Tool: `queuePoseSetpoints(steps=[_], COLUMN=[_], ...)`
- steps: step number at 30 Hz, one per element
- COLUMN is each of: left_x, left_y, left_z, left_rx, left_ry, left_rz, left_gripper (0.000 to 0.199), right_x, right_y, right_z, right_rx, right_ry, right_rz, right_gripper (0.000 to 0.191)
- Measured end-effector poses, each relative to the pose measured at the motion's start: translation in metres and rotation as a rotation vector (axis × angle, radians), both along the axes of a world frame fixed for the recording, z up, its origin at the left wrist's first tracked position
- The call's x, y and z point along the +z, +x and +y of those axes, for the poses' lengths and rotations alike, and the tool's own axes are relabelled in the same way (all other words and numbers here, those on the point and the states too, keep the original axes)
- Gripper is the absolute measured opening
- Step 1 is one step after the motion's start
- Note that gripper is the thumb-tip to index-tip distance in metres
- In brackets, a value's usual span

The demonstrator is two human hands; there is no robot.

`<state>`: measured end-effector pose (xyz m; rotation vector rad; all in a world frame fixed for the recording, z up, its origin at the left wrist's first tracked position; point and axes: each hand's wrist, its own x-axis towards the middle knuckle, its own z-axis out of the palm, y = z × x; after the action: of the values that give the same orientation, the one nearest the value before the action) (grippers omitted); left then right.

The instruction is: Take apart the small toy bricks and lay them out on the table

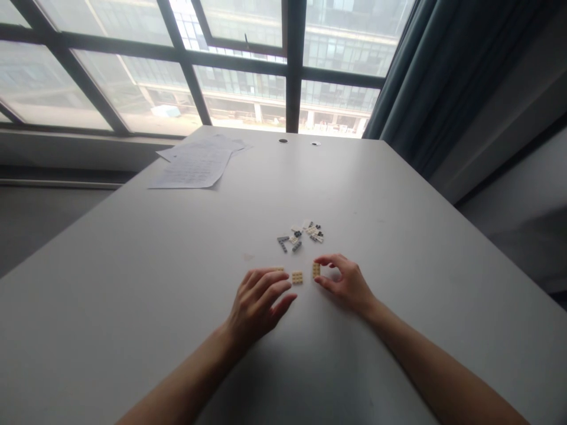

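Observation:
My right hand (346, 280) holds a small tan studded brick (316, 270) between thumb and index finger, at the table surface. To its left a second tan studded brick (297, 277) lies on the table, by the fingertips of my left hand (261, 298). That hand is open, its fingers curved and apart over the table. Another tan piece (278, 269) shows partly behind its fingers. Farther back lies a loose pile of small white, grey and dark pieces (313, 231), with an angled grey piece (282, 242) at its left side.
The white table (177, 254) stretches to a large window (248, 88). Printed paper sheets (195, 164) lie at its far left. Two small round fittings, one of them a dark hole (283, 141), sit near the far edge. A dark curtain (425, 88) hangs at the right.

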<state>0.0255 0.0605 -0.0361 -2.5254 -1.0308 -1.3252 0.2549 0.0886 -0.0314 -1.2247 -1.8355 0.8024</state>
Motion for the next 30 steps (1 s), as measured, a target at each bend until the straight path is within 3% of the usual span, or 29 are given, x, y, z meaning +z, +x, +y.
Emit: queuePoseSetpoints(steps=[5, 14, 18, 22, 25, 30], left_x=[0.002, 0.001, -0.001, -0.001, -0.001, -0.002], left_y=[0.001, 0.001, 0.0, -0.001, -0.001, -0.001], left_z=[0.001, 0.0, 0.001, 0.001, 0.001, 0.001], left_rx=[-0.009, -0.016, -0.021, -0.016, -0.011, -0.012], left_ry=[-0.005, -0.018, -0.021, -0.029, -0.033, -0.035], left_rz=[-0.014, -0.016, -0.019, -0.005, 0.001, -0.001], left_gripper=[0.017, 0.017, 0.02, 0.019, 0.018, 0.018], right_x=[-0.008, -0.008, -0.008, -0.006, -0.006, -0.011], right_y=[0.001, -0.001, -0.006, -0.011, -0.011, -0.004], right_z=[0.0, -0.001, -0.002, -0.004, -0.004, 0.0], right_rx=[0.069, 0.092, 0.029, -0.026, -0.007, 0.099], right_ry=[0.07, 0.14, 0.152, 0.149, 0.162, 0.185], right_rz=[-0.179, -0.299, -0.347, -0.415, -0.417, -0.292], right_gripper=[0.03, 0.028, 0.033, 0.023, 0.02, 0.036])
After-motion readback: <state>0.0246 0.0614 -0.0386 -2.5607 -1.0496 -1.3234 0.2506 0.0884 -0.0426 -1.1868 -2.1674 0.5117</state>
